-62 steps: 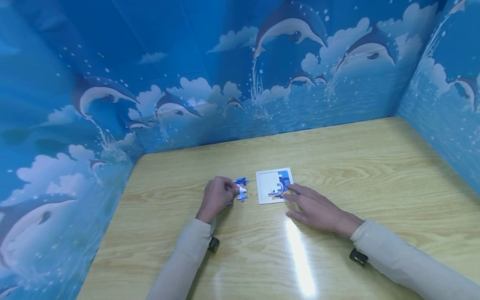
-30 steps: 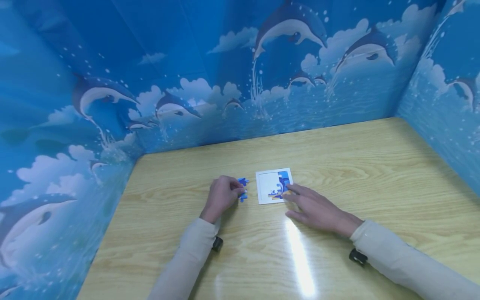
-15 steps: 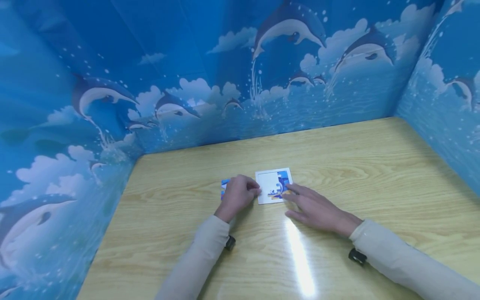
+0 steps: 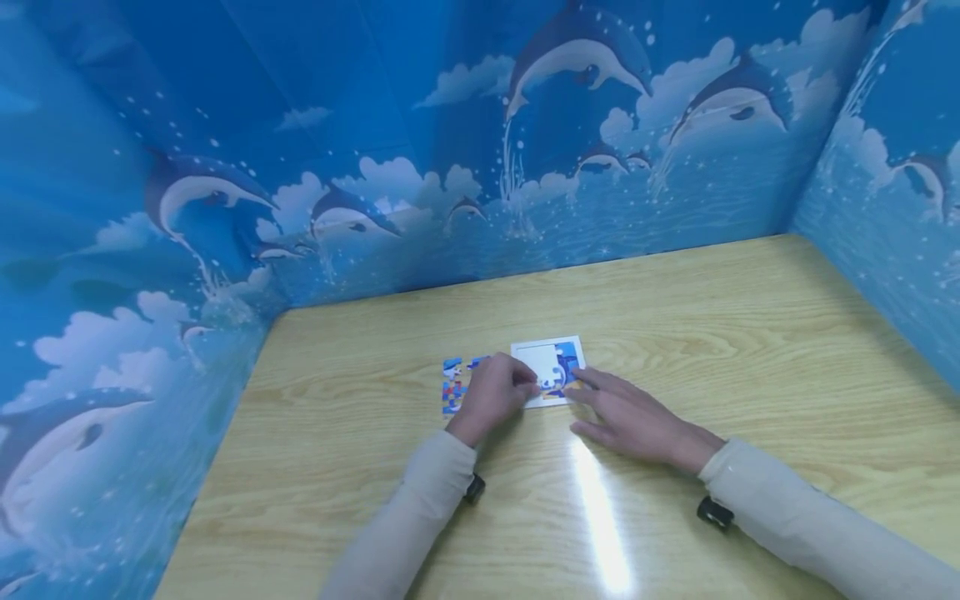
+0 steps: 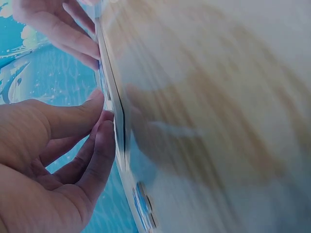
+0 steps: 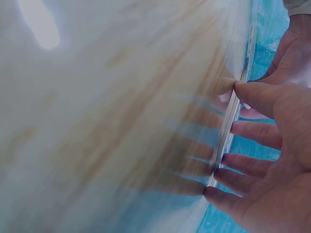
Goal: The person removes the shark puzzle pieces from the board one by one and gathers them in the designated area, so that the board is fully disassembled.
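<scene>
A square puzzle frame (image 4: 547, 341) with a white border lies on the table, with blue and orange puzzle pieces (image 4: 567, 358) fitted along its right side and part of its lower edge. The left hand (image 4: 493, 392) is over the frame's lower left part. Between its thumb and fingertips it pinches a small puzzle piece (image 5: 108, 104), mostly hidden by the fingers. The right hand (image 4: 626, 415) has its fingers spread and extended. Its fingertips rest along the frame's right edge, and the right wrist view shows them touching the frame's side (image 6: 224, 138).
Loose puzzle pieces (image 4: 452, 388) in blue, white, red and yellow lie left of the frame, partly behind the left hand. The wooden table (image 4: 735, 333) meets a blue dolphin-print backdrop (image 4: 420, 150) at its back and sides. A bright reflection crosses the tabletop in front.
The left hand has taken a whitish piece from the loose ones and moved right, onto the frame. More loose pieces now show behind it. The right hand has stayed still.
</scene>
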`<control>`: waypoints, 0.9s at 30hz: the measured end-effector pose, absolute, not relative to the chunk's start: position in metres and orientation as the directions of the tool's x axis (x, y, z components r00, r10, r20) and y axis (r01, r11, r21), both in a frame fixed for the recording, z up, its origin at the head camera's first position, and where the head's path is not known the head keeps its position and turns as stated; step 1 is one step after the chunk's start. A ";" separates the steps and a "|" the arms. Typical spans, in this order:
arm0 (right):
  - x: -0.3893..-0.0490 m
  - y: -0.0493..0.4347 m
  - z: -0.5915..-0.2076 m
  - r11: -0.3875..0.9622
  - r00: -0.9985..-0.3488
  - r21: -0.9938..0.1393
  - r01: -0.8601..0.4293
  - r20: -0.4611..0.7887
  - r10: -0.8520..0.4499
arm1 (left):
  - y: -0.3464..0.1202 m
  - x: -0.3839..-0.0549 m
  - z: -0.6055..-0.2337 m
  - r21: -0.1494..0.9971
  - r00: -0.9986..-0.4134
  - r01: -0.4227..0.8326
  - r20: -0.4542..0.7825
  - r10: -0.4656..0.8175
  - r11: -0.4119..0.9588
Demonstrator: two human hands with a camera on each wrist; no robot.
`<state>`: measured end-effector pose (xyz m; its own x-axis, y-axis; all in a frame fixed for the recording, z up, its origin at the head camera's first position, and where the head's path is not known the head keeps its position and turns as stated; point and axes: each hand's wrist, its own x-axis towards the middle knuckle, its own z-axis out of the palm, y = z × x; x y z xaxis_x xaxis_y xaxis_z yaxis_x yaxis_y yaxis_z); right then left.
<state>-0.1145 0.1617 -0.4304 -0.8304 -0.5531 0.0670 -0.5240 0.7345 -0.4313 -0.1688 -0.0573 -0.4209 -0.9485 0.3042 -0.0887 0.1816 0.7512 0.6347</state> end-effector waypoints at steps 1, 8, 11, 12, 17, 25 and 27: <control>-0.115 0.162 -0.431 0.736 -0.831 -0.430 -0.523 0.064 -0.553 | -0.056 -0.169 -0.421 0.634 -0.947 0.184 -0.090 0.308 0.751; -0.115 0.161 -0.430 0.747 -0.834 -0.419 -0.517 0.050 -0.550 | -0.049 -0.169 -0.423 0.603 -0.943 0.215 -0.076 0.323 0.769; -0.115 0.161 -0.430 0.747 -0.833 -0.414 -0.520 0.052 -0.551 | -0.047 -0.170 -0.423 0.590 -0.945 0.211 -0.080 0.317 0.779; -0.115 0.161 -0.430 0.747 -0.832 -0.412 -0.522 0.053 -0.552 | -0.046 -0.170 -0.423 0.587 -0.945 0.209 -0.083 0.315 0.782; -0.115 0.161 -0.431 0.745 -0.828 -0.405 -0.531 0.059 -0.558 | -0.045 -0.171 -0.423 0.596 -0.949 0.185 -0.099 0.300 0.782; -0.115 0.161 -0.432 0.746 -0.825 -0.391 -0.539 0.066 -0.561 | -0.047 -0.173 -0.424 0.610 -0.947 0.223 -0.048 0.316 0.760; -0.115 0.161 -0.431 0.746 -0.824 -0.390 -0.540 0.066 -0.563 | -0.047 -0.173 -0.424 0.612 -0.948 0.224 -0.043 0.315 0.758</control>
